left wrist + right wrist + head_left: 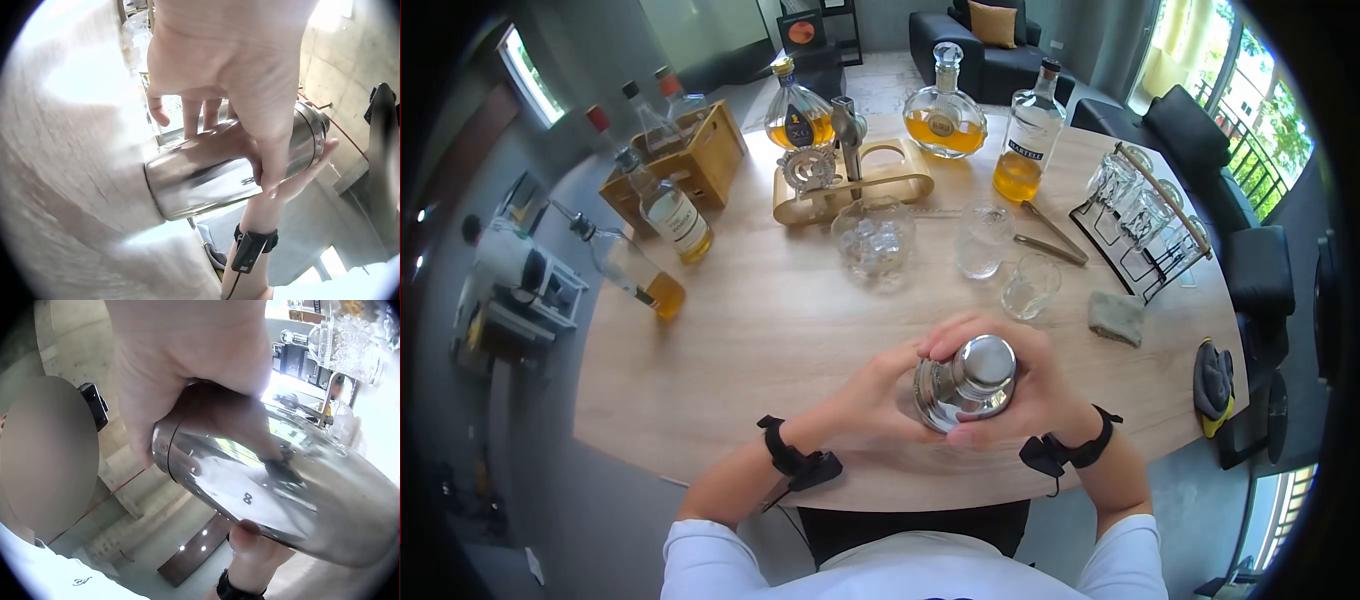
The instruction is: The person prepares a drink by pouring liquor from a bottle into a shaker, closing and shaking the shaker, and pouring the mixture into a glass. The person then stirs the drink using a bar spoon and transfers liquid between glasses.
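Note:
A shiny steel cocktail shaker [968, 385], capped with its domed lid, stands upright near the front of the table. My left hand [892, 390] grips its body from the left, thumb toward me. From the right side my right hand [1032, 380] wraps round the upper part near the lid. In the left wrist view the shaker's base [165, 194] is down at the tabletop. The right wrist view shows the steel body [262, 487] with the right hand [194, 356] over its upper end. Behind the shaker are a short glass [1031, 288] and a taller mixing glass [984, 240].
An ice bowl [873, 240] sits mid-table, with tongs [1052, 240] to its right. Liquor bottles [665, 205] and a wooden crate [700, 160] stand left; a bamboo holder [855, 190] is behind. On the right are a glass rack [1142, 225] and a folded cloth [1116, 318].

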`<state>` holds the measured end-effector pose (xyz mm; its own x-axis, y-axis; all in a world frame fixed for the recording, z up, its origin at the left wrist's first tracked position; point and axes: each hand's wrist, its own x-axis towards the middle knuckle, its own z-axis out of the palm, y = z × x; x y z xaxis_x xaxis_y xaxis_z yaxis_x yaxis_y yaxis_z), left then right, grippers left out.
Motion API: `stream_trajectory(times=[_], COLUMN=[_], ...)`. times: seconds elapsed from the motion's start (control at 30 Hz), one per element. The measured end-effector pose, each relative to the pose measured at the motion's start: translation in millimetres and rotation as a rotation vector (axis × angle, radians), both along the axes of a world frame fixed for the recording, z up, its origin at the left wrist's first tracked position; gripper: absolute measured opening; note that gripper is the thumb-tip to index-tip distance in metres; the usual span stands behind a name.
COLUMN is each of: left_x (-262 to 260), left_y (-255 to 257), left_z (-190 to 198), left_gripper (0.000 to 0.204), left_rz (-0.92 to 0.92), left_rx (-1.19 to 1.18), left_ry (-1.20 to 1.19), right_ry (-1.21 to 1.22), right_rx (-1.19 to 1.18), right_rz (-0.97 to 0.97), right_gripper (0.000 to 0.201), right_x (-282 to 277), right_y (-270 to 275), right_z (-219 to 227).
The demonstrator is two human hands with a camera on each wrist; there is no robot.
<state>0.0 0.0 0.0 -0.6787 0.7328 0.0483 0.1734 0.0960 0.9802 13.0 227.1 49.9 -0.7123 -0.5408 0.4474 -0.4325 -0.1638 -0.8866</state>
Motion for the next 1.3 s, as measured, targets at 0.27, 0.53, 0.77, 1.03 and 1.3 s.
stream_trajectory(times=[0.27,0.53,0.77,1.03,1.3], left_x=[-5.5,-5.6,-6.3,-5.0,-7.1], left_y=[-5.5,-8.5,-15.4,-16.2,-22.2], left_z=[-5.9,-4.6,-9.6,-5.2,0.3], left_gripper=[0.088,0.082,0.084,0.083,0.083], left_rz=[-0.022,-0.043,0.000,0.000,0.018], left_rx=[0.050,0.102,0.150,0.123,0.086], left_ry=[0.151,0.217,0.186,0.172,0.088], right_ry=[0.126,-0.050,-0.298,-0.214,-0.053], right_rx=[0.028,-0.027,0.356,0.457,0.668], right_rz=[0.022,-0.670,-0.963,-1.030,-1.249], right_gripper=[0.072,0.086,0.069,0.071,0.077], right_x=[0.6,49.3,77.2,79.9,81.6], right_y=[4.7,95.2,184.9,211.1,197.6], right_z=[14.4,17.8,-52.0,-83.9,-62.3])
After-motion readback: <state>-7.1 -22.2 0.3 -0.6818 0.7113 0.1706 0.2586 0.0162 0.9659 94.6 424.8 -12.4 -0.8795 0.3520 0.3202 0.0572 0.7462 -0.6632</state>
